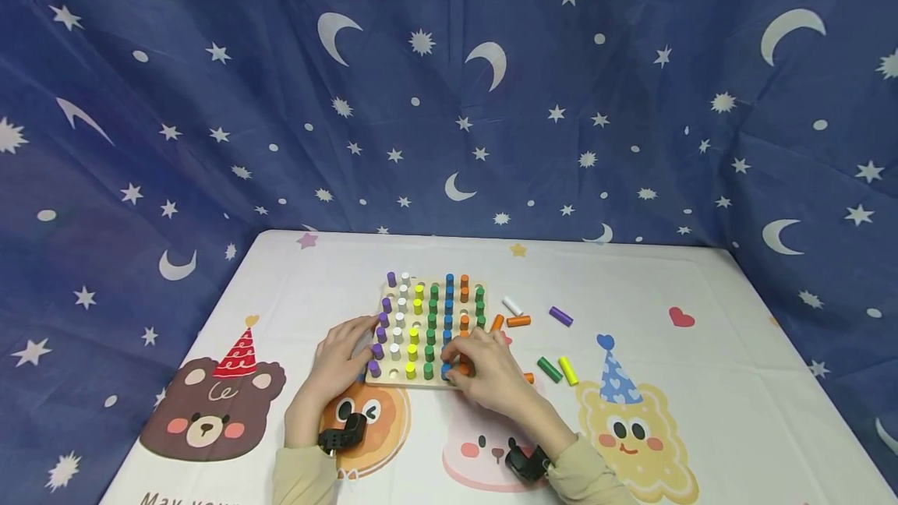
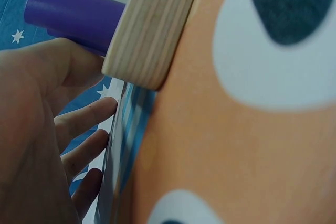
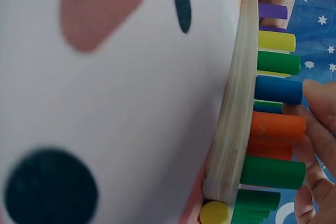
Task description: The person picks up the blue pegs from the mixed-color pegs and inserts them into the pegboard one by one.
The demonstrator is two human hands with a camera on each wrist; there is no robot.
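A wooden pegboard (image 1: pixel 403 383) carries columns of purple, white, yellow, green, blue and orange pegs. At its front edge my right hand (image 1: pixel 491 369) pinches the top of a blue peg (image 3: pixel 278 90), which stands upright in the board. An orange peg (image 3: pixel 278 124) and a green peg (image 3: pixel 273 172) stand beside it in the right wrist view. My left hand (image 1: pixel 341 361) rests against the board's left side, fingers loosely extended. In the left wrist view its thumb touches the board near a purple peg (image 2: pixel 73 17), and the other fingers spread below.
Right of the board lie loose pegs: white (image 1: pixel 512 306), purple (image 1: pixel 560 316), green (image 1: pixel 550 369), yellow (image 1: pixel 568 371) and several orange ones, including an orange peg (image 1: pixel 518 321). A cartoon-print cloth (image 1: pixel 744 396) covers the table. Behind hangs a blue star-and-moon curtain (image 1: pixel 533 162).
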